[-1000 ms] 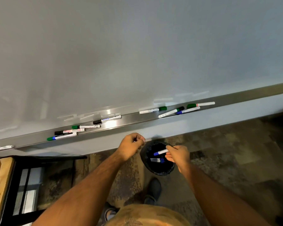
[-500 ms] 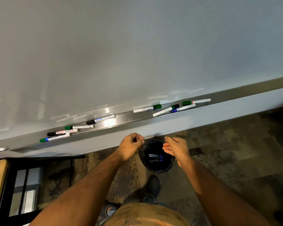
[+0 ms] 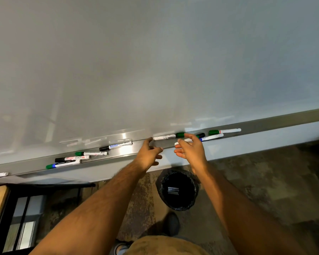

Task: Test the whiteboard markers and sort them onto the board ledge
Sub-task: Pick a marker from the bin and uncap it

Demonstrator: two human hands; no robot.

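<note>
Along the board ledge (image 3: 265, 124), another marker is being selected: left hand (image 3: 148, 155) and right hand (image 3: 191, 151), both released, are being held near the green-capped marker (image 3: 168, 136), to be pinched next.

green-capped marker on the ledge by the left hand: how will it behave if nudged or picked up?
The green-capped marker is a slim round barrel lying lengthwise on the smooth metal ledge, so a sideways nudge would probably roll it. It looks rigid and light, likely easy to pinch. The left hand, open beside it, may find the glossy plastic a bit slippery.
</note>
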